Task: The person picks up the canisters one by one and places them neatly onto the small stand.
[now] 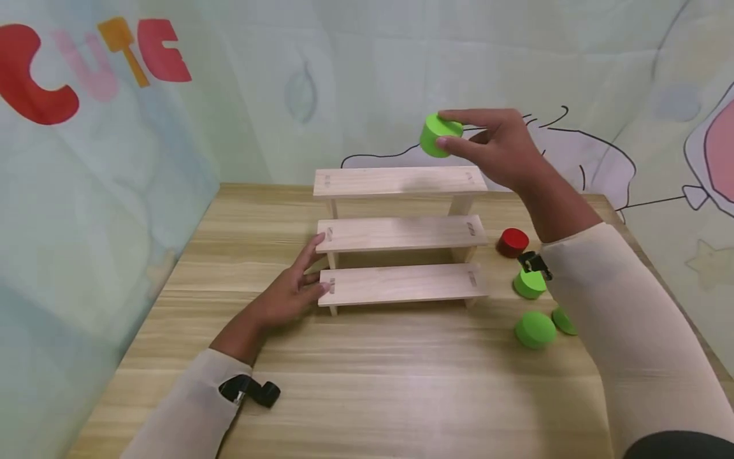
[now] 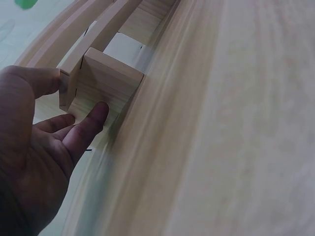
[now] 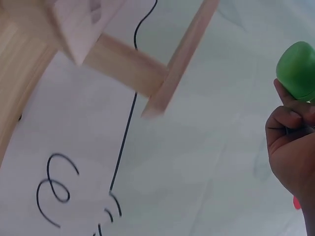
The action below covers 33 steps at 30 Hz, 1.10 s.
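Observation:
A three-tiered wooden stand [image 1: 401, 233] stands on the table with its steps rising toward the back. High over the right part of its top step, my right hand [image 1: 504, 143] pinches a green cylinder block [image 1: 431, 136] between thumb and fingers. The right wrist view catches the same green block [image 3: 297, 69] at its right edge. My left hand [image 1: 287, 298] rests against the stand's left end, its digits spread over the ends of the middle and bottom steps. In the left wrist view, its fingers [image 2: 88, 129] extend beside the end support [image 2: 109, 78], without curling tightly round it.
To the stand's right, a red cylinder block [image 1: 513, 242] lies on the wood-grained table [image 1: 413, 382]. Several green blocks [image 1: 536, 329] lie nearer me, one partly behind my right sleeve. A printed cloth wall [image 1: 258, 95] rises behind the table and along its left side.

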Each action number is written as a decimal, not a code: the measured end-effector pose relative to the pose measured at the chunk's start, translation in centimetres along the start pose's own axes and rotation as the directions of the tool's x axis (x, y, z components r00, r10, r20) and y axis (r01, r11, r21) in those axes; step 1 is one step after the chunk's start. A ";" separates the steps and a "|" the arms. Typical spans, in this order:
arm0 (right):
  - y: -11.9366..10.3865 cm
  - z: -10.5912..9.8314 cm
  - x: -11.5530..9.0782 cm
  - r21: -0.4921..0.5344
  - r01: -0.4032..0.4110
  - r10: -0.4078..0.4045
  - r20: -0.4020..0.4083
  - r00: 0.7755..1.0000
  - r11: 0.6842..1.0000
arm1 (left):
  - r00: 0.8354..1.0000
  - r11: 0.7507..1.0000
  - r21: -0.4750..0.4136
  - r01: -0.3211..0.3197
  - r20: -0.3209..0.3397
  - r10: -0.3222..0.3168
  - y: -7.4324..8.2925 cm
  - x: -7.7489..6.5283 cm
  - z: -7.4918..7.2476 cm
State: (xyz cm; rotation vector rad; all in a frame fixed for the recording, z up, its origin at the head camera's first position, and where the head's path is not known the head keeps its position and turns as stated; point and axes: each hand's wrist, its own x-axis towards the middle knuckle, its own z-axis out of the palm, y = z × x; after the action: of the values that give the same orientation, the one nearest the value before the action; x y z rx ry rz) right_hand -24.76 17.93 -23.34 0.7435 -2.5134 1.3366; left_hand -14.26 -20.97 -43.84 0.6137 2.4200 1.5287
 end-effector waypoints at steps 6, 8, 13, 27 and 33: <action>-1.1 3.5 2.2 0.036 -0.032 0.031 0.021 0.999 0.999 | 1.000 1.000 0.002 -0.014 0.003 0.014 0.1 -0.1 0.0; -1.6 4.6 2.7 0.047 -0.036 0.035 0.026 0.999 0.998 | 1.000 1.000 0.003 -0.018 0.005 0.018 0.2 -0.1 0.1; -2.8 6.6 3.7 0.013 -0.042 0.041 0.041 0.998 0.999 | 1.000 1.000 -0.001 -0.027 0.010 0.027 0.4 0.1 0.2; -2.9 12.1 4.3 -0.061 -0.108 0.118 0.180 0.977 0.992 | 1.000 1.000 0.000 -0.005 0.020 0.005 0.2 0.6 0.4; -2.5 13.0 3.9 -0.143 -0.035 0.065 0.215 0.975 0.989 | 1.000 1.000 -0.005 -0.006 0.026 0.006 0.3 0.6 0.3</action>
State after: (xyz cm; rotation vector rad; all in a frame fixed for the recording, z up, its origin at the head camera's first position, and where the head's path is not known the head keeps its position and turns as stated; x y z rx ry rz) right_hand -26.10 4.85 -27.41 0.8445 -2.7797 1.1356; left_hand -14.64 -20.35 -43.71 0.6368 2.3969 1.5183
